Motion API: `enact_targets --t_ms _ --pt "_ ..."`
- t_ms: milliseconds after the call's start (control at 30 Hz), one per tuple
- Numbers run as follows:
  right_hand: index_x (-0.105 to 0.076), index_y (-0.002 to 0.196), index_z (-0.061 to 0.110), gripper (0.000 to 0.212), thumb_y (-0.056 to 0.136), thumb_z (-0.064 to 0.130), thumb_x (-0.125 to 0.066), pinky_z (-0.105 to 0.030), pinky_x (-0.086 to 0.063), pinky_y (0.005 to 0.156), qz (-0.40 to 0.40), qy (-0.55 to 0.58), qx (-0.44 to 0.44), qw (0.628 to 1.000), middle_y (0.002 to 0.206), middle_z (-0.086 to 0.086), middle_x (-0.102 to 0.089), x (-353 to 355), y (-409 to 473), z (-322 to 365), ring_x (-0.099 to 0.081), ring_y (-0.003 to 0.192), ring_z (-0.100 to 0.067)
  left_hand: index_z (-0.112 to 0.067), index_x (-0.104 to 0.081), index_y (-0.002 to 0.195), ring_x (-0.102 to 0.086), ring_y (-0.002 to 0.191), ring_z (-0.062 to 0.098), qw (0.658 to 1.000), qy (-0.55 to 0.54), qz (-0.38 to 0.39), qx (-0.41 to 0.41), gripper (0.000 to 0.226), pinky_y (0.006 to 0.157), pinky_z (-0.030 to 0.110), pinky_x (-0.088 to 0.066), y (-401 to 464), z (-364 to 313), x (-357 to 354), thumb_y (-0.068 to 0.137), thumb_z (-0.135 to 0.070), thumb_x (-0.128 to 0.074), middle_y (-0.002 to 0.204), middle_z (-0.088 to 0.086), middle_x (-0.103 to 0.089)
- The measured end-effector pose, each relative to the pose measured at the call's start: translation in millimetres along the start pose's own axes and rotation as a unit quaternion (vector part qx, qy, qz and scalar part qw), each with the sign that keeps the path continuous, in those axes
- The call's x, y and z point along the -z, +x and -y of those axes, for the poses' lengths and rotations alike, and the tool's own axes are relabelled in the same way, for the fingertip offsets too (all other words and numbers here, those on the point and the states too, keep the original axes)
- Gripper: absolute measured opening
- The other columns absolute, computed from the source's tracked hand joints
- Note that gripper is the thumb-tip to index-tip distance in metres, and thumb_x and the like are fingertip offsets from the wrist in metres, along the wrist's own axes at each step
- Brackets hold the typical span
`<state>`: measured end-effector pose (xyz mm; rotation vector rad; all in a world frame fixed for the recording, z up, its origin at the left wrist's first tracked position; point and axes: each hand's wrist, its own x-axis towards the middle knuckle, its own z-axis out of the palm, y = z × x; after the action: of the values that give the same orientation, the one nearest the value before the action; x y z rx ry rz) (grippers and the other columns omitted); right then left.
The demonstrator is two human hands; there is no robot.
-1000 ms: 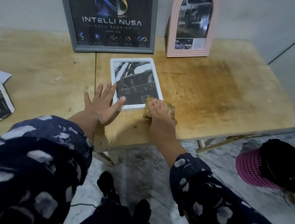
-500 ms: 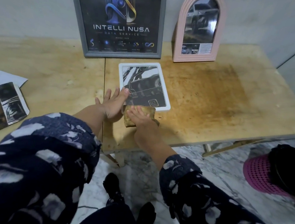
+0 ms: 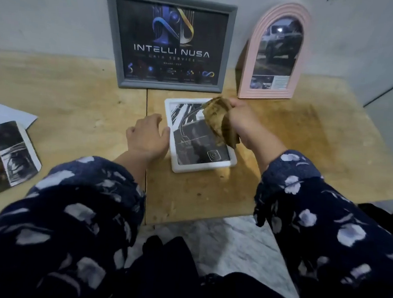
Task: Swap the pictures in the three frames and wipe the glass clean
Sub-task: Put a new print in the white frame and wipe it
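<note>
Since half a second ago right hand point(image 3: 242, 119) has lifted the brown cloth point(image 3: 219, 120) off the near table edge; now bunched in its curled fingers, held above the white frame point(image 3: 178, 164). Left hand point(image 3: 148, 136) sits beside that frame's left rim, fingers loosely bent, holding nothing, fingertips at the rim. White frame lies flat on the wooden table point(image 3: 77, 101), dark black-and-white print under glass. Loose prints point(image 3: 7, 152) at far left. Behind, grey frame point(image 3: 168, 41) reads "INTELLI NUSA", "DATA SERVICE". Pink arched frame point(image 3: 274, 54) shows a car photo; small text unreadable.
</note>
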<state>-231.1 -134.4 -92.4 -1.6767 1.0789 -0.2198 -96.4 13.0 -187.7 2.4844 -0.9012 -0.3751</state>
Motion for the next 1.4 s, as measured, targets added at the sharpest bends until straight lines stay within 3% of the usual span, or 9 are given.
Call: enact_targets --t_ms 133,200,367,567,667,800,967,1133,1400 --pt "-0.065 0.087 0.015 0.024 0.093 0.021 -0.043 -0.034 -0.05 0.08 -0.036 0.049 -0.038 0.997 0.086 -0.005 -0.067 -7 28 19 -0.062 0.081 -0.023 -0.019 -0.04 0.14 -0.036 0.134 0.019 1.0 -0.005 0.002 -0.005 0.055 0.114 0.047 -0.018 15 0 -16 0.091 -0.043 -0.048 0.144 0.001 -0.043" --pt "-0.064 0.091 0.013 0.036 0.097 0.038 -0.038 -0.034 -0.047 0.084 -0.054 0.025 -0.041 0.997 0.096 -0.008 -0.066 -11 41 32 -0.061 0.089 -0.025 -0.019 -0.037 0.143 -0.027 0.14 0.018 1.0 0.024 0.001 0.005 0.057 0.117 0.049 -0.011 15 -1 -25 0.094 -0.046 -0.045 0.151 -0.001 -0.034" --pt "-0.063 0.11 0.005 0.047 0.104 0.026 -0.022 -0.035 -0.04 0.089 -0.065 -0.237 0.159 0.956 0.113 -0.017 -0.064 -39 83 45 -0.056 0.105 -0.033 -0.021 -0.042 0.142 -0.027 0.141 0.018 0.996 0.065 -0.059 0.006 0.055 0.118 0.048 -0.011 11 -1 -40 0.095 -0.05 -0.042 0.153 -0.003 -0.034" --pt "-0.071 0.1 0.015 0.025 0.092 0.021 -0.047 -0.039 -0.043 0.079 0.036 -0.404 0.41 0.817 0.093 -0.004 -0.067 -83 109 4 -0.057 0.09 -0.028 -0.026 -0.042 0.14 -0.027 0.141 0.017 0.992 0.108 -0.065 0.003 0.066 0.117 0.048 -0.012 13 3 -44 0.085 -0.062 -0.039 0.152 -0.006 -0.035" --pt "-0.071 0.106 0.019 0.025 0.087 0.023 -0.056 -0.043 -0.048 0.083 0.113 -0.455 0.484 0.739 0.108 0.0 -0.069 -88 135 -17 -0.059 0.101 -0.027 -0.026 -0.045 0.136 -0.028 0.14 0.019 0.99 0.125 -0.066 0.024 0.064 0.116 0.047 -0.012 16 0 -44 0.084 -0.061 -0.034 0.149 -0.005 -0.038" --pt "-0.074 0.107 0.019 0.027 0.085 0.024 -0.059 -0.037 -0.042 0.1 0.204 -0.347 0.479 0.78 0.12 -0.003 -0.067 -83 152 -17 -0.059 0.114 -0.024 -0.027 -0.045 0.134 -0.024 0.141 0.018 0.989 0.132 -0.059 0.029 0.063 0.116 0.045 -0.009 15 1 -43 0.086 -0.061 -0.023 0.15 -0.006 -0.036" --pt "-0.071 0.11 0.007 0.028 0.087 -0.001 -0.057 0.004 -0.028 0.094 0.267 -0.264 0.382 0.844 0.121 -0.005 -0.067 -72 166 -7 -0.057 0.115 -0.011 -0.028 -0.046 0.136 -0.025 0.142 0.018 0.989 0.131 -0.069 0.028 0.062 0.116 0.045 -0.012 14 -2 -43 0.086 -0.058 -0.025 0.15 -0.007 -0.036" --pt "-0.075 0.104 0.021 0.028 0.088 0.011 -0.054 -0.033 -0.054 0.087 0.209 -0.311 0.355 0.857 0.106 0.002 -0.073 -81 168 -5 -0.067 0.098 -0.016 -0.026 -0.049 0.133 -0.028 0.14 0.019 0.988 0.133 -0.073 0.029 0.062 0.115 0.044 -0.012 14 -3 -43 0.086 -0.057 -0.024 0.148 -0.005 -0.039" --pt "-0.068 0.083 0.019 0.026 0.085 0.002 -0.049 -0.03 -0.046 0.06 0.118 -0.497 0.324 0.797 0.088 -0.004 -0.061 -77 156 6 -0.06 0.081 -0.027 -0.022 -0.054 0.129 -0.034 0.138 0.023 0.989 0.121 -0.078 0.023 0.064 0.112 0.045 -0.016 14 -2 -43 0.084 -0.057 -0.026 0.146 -0.001 -0.043"
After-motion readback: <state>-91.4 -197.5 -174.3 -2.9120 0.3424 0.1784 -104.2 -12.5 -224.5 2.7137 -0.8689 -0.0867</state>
